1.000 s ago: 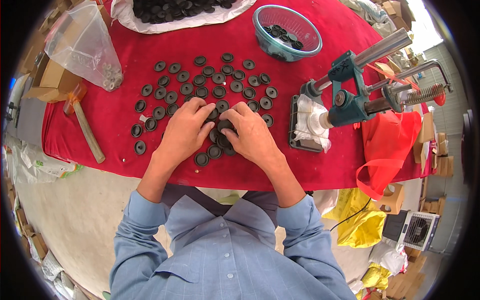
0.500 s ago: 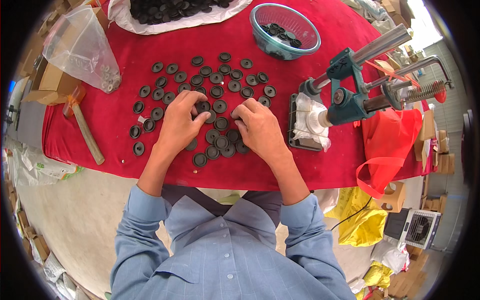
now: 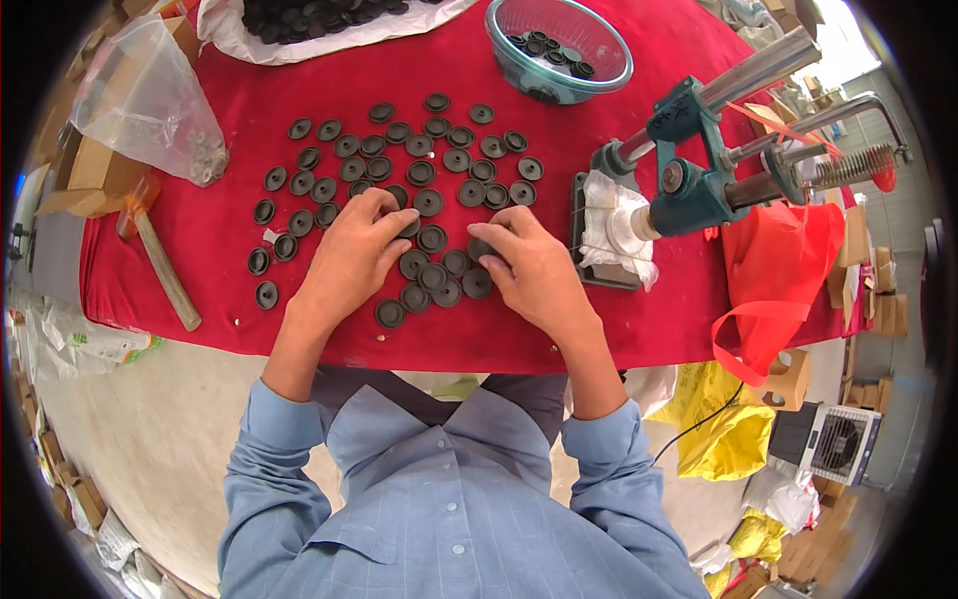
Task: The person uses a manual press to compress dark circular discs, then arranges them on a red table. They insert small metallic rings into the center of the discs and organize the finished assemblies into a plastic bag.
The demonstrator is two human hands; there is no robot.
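Many round black plastic caps (image 3: 420, 174), each with a raised rim and small centre, lie loosely scattered on the red cloth. My left hand (image 3: 349, 250) is among them, its thumb and forefinger bent around the edges of one cap (image 3: 408, 228) that is partly hidden. To the right, my right hand (image 3: 534, 275) has its thumb and fingertips closed about another cap (image 3: 479, 248). Several caps sit close together between and below the two hands, some overlapping.
A teal-framed hand press (image 3: 679, 180) stands at the right, beside a red bag (image 3: 778, 265). Behind are a clear basin (image 3: 609, 75) holding caps and a white sack (image 3: 329, 48) heaped with black pieces. At left lie a hammer (image 3: 165, 265) and a plastic bag (image 3: 150, 100).
My right hand has shifted slightly down and right, now with a cap at its fingertips. My left hand has moved slightly down. The whole view has shifted a little.
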